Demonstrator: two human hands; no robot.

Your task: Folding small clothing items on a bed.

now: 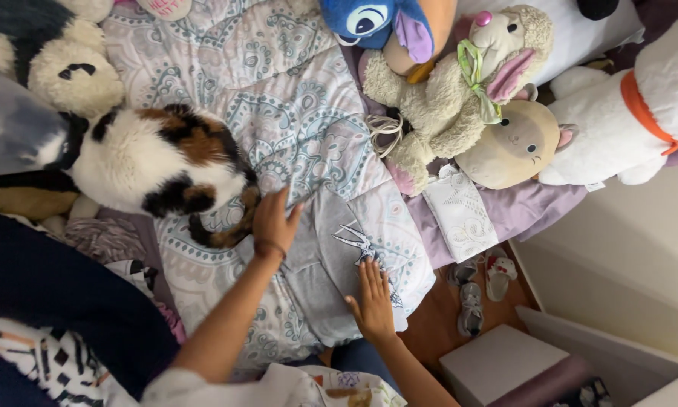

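Smoothing of a grey garment on the quilted bed is in hand, left hand and right hand pressed flat, fingers spread, holding nothing; folding is judged to call for a gripped edge.

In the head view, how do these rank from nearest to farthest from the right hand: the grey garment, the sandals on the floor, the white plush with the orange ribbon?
1. Grey garment, under the right hand.
2. Sandals, on the floor, right.
3. White plush, far upper right.
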